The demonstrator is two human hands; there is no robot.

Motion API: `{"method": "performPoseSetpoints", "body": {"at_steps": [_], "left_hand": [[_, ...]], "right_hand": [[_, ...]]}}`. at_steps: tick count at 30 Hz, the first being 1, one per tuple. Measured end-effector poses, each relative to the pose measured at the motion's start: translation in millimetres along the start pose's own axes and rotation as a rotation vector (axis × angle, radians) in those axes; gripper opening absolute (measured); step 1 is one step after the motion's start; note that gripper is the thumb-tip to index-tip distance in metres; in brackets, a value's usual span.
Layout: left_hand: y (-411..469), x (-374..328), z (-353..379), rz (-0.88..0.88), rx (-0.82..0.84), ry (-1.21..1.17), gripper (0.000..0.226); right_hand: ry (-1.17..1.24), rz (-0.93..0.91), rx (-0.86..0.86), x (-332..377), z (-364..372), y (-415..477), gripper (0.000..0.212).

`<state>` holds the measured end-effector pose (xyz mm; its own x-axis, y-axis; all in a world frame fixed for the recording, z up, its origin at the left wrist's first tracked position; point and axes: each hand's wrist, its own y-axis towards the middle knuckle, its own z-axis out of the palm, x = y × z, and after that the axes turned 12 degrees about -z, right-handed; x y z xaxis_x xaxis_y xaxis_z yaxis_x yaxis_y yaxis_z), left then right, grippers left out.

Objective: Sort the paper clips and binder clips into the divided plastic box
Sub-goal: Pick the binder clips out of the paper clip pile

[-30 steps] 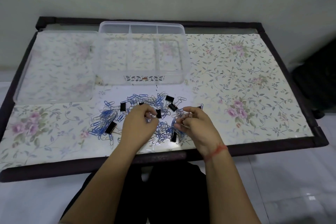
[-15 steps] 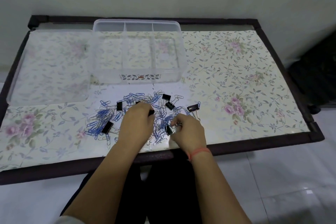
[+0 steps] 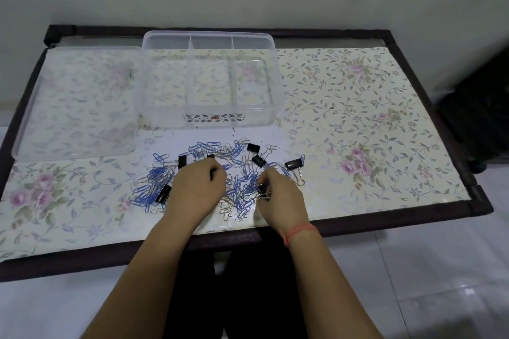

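A: 2 hands, pinching?
B: Right hand (image 3: 279, 195) pinches a binder clip (image 3: 264, 192) in the paper clips (image 3: 239, 173); left hand (image 3: 197, 187) curled, grip unclear. Divided box (image 3: 209, 80) sits beyond both.

Blue and silver paper clips (image 3: 154, 175) and black binder clips (image 3: 293, 164) are heaped before the clear, empty divided box (image 3: 210, 118).

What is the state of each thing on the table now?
Box: open, upright, all three compartments empty.
Lid: off, lying flat left of the box.
Paper clips: unsorted, in a loose pile in front of the box.
Binder clips: scattered in the pile, none in the box.
Left hand: on the pile, fingers curled.
Right hand: grip closed on a binder clip.
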<state>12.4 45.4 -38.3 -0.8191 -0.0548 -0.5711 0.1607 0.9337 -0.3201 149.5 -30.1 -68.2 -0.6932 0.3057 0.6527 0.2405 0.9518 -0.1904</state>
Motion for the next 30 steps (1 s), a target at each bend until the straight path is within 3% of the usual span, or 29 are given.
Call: {"method": "performPoseSetpoints", "body": {"at_steps": [3,7,10,14,20,23,30], "left_hand": [[-1.1,-1.4,-0.8,-0.072,-0.023,-0.164,0.036],[-0.9,-7.6,-0.3,-0.392,0.197,-0.568,0.028],[2.0,-8.1,-1.4,-0.533,0.346,-0.684,0.03],[0.0,-11.7,-1.9,-0.541,0.477,-0.9,0.018],[1.6,-12.0,0.8,-0.572,0.501,-1.043,0.005],[-0.4,-13.3,1.3,-0.58,0.547,-1.089,0.011],[6.6,-9.0,4.9,-0.528,0.385,-0.938,0.011]], "right_hand": [[-0.024,0.004,0.011,2.1,-0.5,-0.5,0.033],[-0.087,0.029,0.043,4.6,-0.6,0.6,0.033],[-0.097,0.043,0.066,3.1,-0.2,1.5,0.032],[-0.072,0.044,0.066,1.9,-4.2,1.7,0.026],[-0.018,0.037,0.05,3.0,-8.5,3.2,0.02],[-0.016,0.021,0.085,5.4,-11.3,3.3,0.016],[0.097,0.048,0.077,-0.9,-23.8,0.4,0.027]]}}
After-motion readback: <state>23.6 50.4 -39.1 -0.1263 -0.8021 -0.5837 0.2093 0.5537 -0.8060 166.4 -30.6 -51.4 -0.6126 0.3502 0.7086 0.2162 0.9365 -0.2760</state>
